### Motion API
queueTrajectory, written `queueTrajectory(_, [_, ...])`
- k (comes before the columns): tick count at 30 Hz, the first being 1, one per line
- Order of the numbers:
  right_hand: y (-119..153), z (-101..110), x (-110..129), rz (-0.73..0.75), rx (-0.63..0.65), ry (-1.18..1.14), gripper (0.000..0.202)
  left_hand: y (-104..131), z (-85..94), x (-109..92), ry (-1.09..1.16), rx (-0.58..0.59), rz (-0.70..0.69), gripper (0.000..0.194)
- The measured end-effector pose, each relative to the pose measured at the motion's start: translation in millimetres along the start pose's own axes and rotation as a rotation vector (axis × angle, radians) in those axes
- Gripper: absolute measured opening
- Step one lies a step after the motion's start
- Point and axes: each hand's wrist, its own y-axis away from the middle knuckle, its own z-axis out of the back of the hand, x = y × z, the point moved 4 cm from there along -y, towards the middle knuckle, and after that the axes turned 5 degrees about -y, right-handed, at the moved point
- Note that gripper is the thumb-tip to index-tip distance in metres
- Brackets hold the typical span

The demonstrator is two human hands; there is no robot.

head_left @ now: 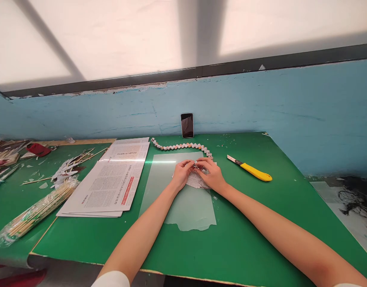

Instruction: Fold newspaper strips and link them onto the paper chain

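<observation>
A zigzag chain of folded newspaper strips (183, 146) curves across the table and ends by the fingers of my right hand (212, 173). My left hand (182, 172) and my right hand meet fingertip to fingertip, pinching a small folded paper strip (195, 166) between them. Whether this strip joins the chain is hidden behind my fingers. Under my hands lie cut pieces of printed paper (197, 180), on top of a translucent sheet (191, 213) with a ragged front edge. To the right rests a yellow utility knife (255, 172), its blade out and pointing away to the left.
Stacked newspapers (108, 187) lie left of the sheet. A plastic-wrapped bundle of sticks (36, 211) and scraps (66, 169) cover the far left. A phone (187, 125) leans on the blue wall (246, 103). The green table's (276, 207) right edge slants beyond the knife.
</observation>
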Motion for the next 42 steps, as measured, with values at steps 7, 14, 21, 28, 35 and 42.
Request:
queueTrajectory(7, [1.7,0.8,2.7,-0.029,-0.02,0.005,0.034,-1.6,1.7,2.0,-0.006,0.008,-0.005,0.032])
queueTrajectory(14, [3.7,-0.7,1.5,-0.028,-0.036,0.007,0.033,-2.8,3.3,3.6,0.014,0.017,-0.006,0.031])
queueTrajectory(21, [3.0,-0.1,2.7,-0.028,-0.033,0.005,0.033,-3.7,3.6,4.3,0.029,0.001,0.007,0.033])
queueTrajectory(28, [3.1,-0.7,5.2,-0.031,-0.032,-0.046,0.032,-3.6,3.8,3.6,0.028,-0.004,0.006,0.032])
queueTrajectory(35, [3.1,-0.3,6.8,-0.005,-0.076,-0.016,0.026,-3.3,4.1,2.3,0.048,-0.008,0.009,0.031])
queueTrajectory(42, [2.9,0.1,6.6,0.047,-0.081,0.04,0.02,-2.6,3.0,1.0,0.062,-0.03,0.022,0.031])
